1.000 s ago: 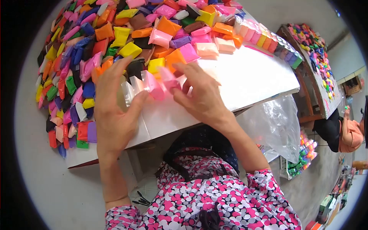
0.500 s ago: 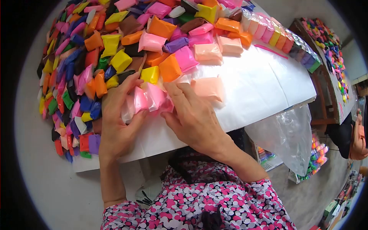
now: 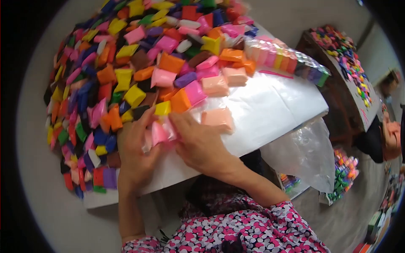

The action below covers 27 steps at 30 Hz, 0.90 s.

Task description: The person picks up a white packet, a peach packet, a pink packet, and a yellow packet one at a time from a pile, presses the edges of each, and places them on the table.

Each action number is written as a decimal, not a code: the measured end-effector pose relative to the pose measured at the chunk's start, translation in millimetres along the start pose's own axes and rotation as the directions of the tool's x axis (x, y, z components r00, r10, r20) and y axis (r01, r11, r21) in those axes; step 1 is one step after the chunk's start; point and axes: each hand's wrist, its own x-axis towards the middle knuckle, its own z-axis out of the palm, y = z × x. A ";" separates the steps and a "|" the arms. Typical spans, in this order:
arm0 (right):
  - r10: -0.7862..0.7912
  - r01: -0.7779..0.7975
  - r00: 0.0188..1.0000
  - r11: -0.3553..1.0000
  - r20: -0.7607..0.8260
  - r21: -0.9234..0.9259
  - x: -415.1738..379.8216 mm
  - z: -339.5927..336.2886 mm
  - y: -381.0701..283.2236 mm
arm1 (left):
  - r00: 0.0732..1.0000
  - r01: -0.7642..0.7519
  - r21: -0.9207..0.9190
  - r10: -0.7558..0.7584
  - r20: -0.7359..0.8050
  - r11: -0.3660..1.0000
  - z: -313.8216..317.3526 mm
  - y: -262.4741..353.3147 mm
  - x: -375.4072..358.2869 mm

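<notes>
Between my two hands are small pink clay packets (image 3: 159, 133) in clear wrap, blurred by motion. My left hand (image 3: 140, 154) closes on their left side, thumb and fingers pinching. From the right, my right hand (image 3: 201, 145) presses on them with bent fingers, which hide part of the packets. Just above my fingertips lie a yellow packet (image 3: 163, 108) and an orange packet (image 3: 181, 101). A peach packet (image 3: 217, 119) rests on the white sheet right of my right hand.
A big heap of coloured packets (image 3: 90, 101) covers the table's left and back. A clear-wrapped row of packets (image 3: 276, 57) lies at the far right edge, near a pink strip (image 3: 275, 74). A plastic bag (image 3: 301, 154) hangs off the table (image 3: 270, 114). Another packet-covered table (image 3: 366, 110) stands right.
The camera view has shifted, so the table appears lower and further left. Both hands stay on the pink packets, which look pressed closer together and more covered by my fingers.
</notes>
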 end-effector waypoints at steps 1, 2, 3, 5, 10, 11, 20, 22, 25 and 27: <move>-0.003 0.003 1.000 1.000 0.001 0.017 0.6 1.3 -0.4 | 1.000 -0.008 0.007 0.008 -0.009 1.000 0.9 0.1 0.6; -0.005 0.004 1.000 1.000 0.004 0.029 0.9 3.2 -1.1 | 1.000 -0.016 0.008 0.016 -0.019 1.000 3.2 0.3 1.1; -0.008 0.008 1.000 0.999 0.013 0.044 1.5 3.9 -1.8 | 0.999 -0.030 -0.024 0.029 -0.040 0.999 3.8 0.8 0.8; 0.013 -0.015 0.999 0.999 0.039 0.040 3.9 2.5 -3.4 | 0.999 -0.036 -0.004 0.036 -0.030 0.999 3.1 0.5 1.6; -0.029 0.028 0.999 0.999 -0.023 -0.040 2.2 8.5 -2.6 | 0.999 -0.023 -0.040 0.022 -0.027 0.999 3.7 1.3 -0.7; -0.026 0.025 0.999 0.999 -0.026 -0.044 1.6 8.5 -3.3 | 0.999 -0.038 -0.045 0.037 -0.026 0.998 3.7 0.4 -0.5; -0.040 0.039 0.998 0.999 -0.046 -0.034 -0.4 9.4 -2.0 | 0.998 -0.049 -0.046 0.047 -0.031 0.998 4.3 -3.0 -0.9; -0.045 0.042 0.998 0.998 -0.053 -0.045 -1.0 11.1 -0.7 | 0.998 -0.049 -0.045 0.048 -0.031 0.998 4.3 -4.0 -1.0; -0.009 0.009 0.999 1.000 -0.040 -0.022 -2.8 11.1 -1.1 | 0.998 -0.052 -0.038 0.051 -0.029 0.998 4.3 -4.8 -1.5; -0.002 0.002 0.999 1.000 -0.039 -0.007 -3.3 10.6 -1.7 | 0.998 -0.051 -0.041 0.050 -0.026 0.998 4.1 -4.6 -0.9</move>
